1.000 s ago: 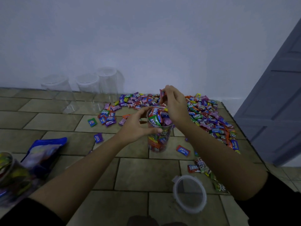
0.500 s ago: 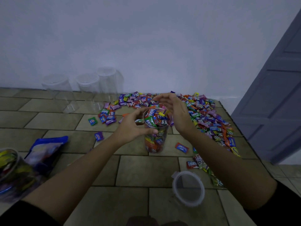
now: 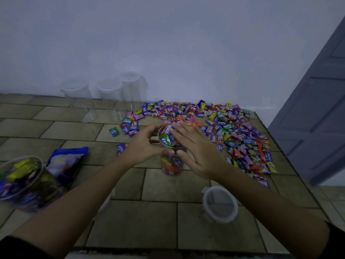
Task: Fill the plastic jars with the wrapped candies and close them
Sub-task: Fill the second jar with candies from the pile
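The plastic jar (image 3: 171,166) stands upright on the table (image 3: 164,223), mouth up. The left hand (image 3: 144,146) grasps its rim. The right hand (image 3: 197,152), fingers straight, covers the mouth.

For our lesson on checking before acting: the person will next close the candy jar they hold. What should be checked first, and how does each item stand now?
1. Jar upright on the table: ok.
2. Left hand grips the jar: ok.
3. Candies below the rim: not ok, they heap above it under the flat right hand.
4. Lid within reach by the right forearm: ok.
5. Lid's seal clean: cannot tell.
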